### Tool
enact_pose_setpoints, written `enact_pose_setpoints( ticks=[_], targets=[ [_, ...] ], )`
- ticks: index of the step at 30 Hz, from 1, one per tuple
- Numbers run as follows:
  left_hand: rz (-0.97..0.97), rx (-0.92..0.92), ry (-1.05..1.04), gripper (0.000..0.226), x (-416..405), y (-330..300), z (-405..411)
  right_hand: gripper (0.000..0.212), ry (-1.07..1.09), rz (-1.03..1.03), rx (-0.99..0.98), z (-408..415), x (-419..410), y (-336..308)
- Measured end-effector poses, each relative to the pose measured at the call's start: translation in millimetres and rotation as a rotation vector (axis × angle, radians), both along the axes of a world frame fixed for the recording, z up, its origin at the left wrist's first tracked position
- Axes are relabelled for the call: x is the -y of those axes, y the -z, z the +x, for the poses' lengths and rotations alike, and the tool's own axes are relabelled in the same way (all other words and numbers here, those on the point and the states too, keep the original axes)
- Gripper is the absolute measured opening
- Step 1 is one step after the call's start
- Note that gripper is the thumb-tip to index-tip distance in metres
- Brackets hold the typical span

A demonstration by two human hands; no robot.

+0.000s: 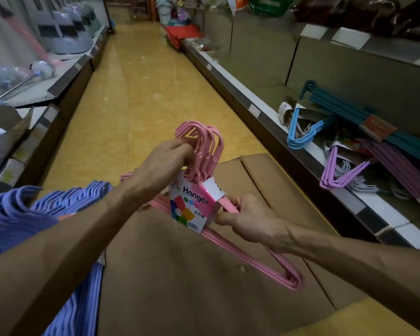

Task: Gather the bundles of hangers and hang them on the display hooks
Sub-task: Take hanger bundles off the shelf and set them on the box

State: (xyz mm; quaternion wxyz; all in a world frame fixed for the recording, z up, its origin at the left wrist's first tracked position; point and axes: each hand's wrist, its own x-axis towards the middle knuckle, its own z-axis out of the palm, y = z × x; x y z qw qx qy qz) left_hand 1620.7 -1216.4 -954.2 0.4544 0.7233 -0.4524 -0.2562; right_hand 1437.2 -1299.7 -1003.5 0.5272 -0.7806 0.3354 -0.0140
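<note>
I looked down a shop aisle with a yellow tiled floor [141, 98], shelving on both sides. On the right-hand shelf [252, 110] lay more hanger bundles: a teal bundle [344, 110], a light blue bundle [301, 137] and a purple bundle [344, 173], all loose on the shelf board. Below my arms sat a closed cardboard box [204, 275], and a bundle of blue hangers [66, 202] lay draped at its left edge, partly under my left forearm. Above the box I held the pink hanger bundle [252, 258], its hooks up and its shoulders slanting down to the right. My left hand [163, 166] had its fingers curled around the hooks. My right hand [247, 219] pinched the pink bar just beside the "Hanger" paper label [192, 204] wrapped round the bundle's neck.
</note>
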Motion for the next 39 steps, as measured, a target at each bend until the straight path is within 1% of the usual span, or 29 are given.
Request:
enact_pose_setpoints(
  ticks=[1, 4, 5, 7, 11, 14, 16, 18, 20, 22, 24, 27, 30, 32, 34, 36, 38, 39],
  targets=[
    [-0.007, -0.044, 0.017, 0.031, 2.1, -1.6, -4.9, 0.008, 0.022, -0.010, 0.019, 1.9, -2.7, 1.7],
    [-0.014, -0.079, 0.006, 0.050, 3.7, -5.2, -11.9, 0.011, 0.058, 0.014, 0.082, 7.9, -10.6, 3.9],
    [-0.016, -0.071, 0.002, 0.050, 3.5, -5.6, -12.4, 0.013, 0.065, -0.001, 0.082, 9.7, -13.3, 4.8],
    [-0.017, -0.076, -0.012, 0.042, 2.6, -5.0, -10.2, 0.015, 0.069, -0.030, 0.069, 13.5, -20.2, 6.1],
    [-0.023, -0.103, -0.088, 0.037, -2.1, -2.6, -6.0, 0.019, 0.037, -0.014, 0.077, 21.6, -29.9, 7.1],
    [-0.034, -0.031, -0.198, 0.033, -5.6, 2.1, -4.9, 0.023, -0.009, 0.040, 0.102, 29.0, -38.0, 1.5],
    [-0.035, -0.007, -0.287, 0.035, -9.7, 6.1, 2.2, 0.030, -0.046, 0.130, 0.110, 36.3, -43.1, -0.1],
    [-0.044, -0.035, -0.323, 0.027, -17.2, 9.0, 13.5, 0.035, -0.084, 0.353, 0.116, 44.6, -47.3, 1.4],
    [-0.057, -0.095, -0.296, 0.022, -27.9, 10.4, 23.4, 0.034, -0.133, 0.598, 0.102, 53.0, -51.5, 5.2],
    [-0.063, -0.130, -0.250, 0.021, -39.2, 9.8, 27.2, 0.028, -0.188, 0.737, 0.066, 61.5, -57.3, 12.3],
    [-0.094, -0.164, -0.243, 0.022, -49.2, 10.9, 28.9, 0.026, -0.231, 0.829, 0.029, 70.7, -66.2, 22.3],
    [-0.137, -0.205, -0.290, 0.021, -64.2, 13.6, 35.0, 0.032, -0.285, 0.924, 0.013, 85.8, -81.5, 36.9],
    [-0.117, -0.215, -0.288, 0.017, -81.0, 16.9, 47.0, 0.028, -0.322, 0.887, 0.037, 100.0, -97.3, 49.7],
    [-0.040, -0.146, -0.290, 0.014, -91.2, 18.0, 55.8, 0.031, -0.331, 0.803, 0.042, 109.2, -105.6, 58.8],
    [0.132, 0.056, -0.325, 0.013, -100.1, 18.8, 63.1, 0.034, -0.333, 0.715, 0.039, 117.9, -111.7, 67.6],
    [0.306, 0.223, -0.371, 0.034, -110.6, 24.1, 74.4, 0.032, -0.332, 0.646, 0.027, 125.6, -117.0, 74.7],
    [0.456, 0.350, -0.421, 0.063, -123.1, 29.0, 84.2, 0.032, -0.341, 0.586, 0.011, 132.0, -122.1, 82.0],
    [0.540, 0.484, -0.450, 0.076, -129.8, 31.3, 88.6, 0.033, -0.344, 0.556, 0.000, 134.8, -124.9, 85.9]
  ],
)
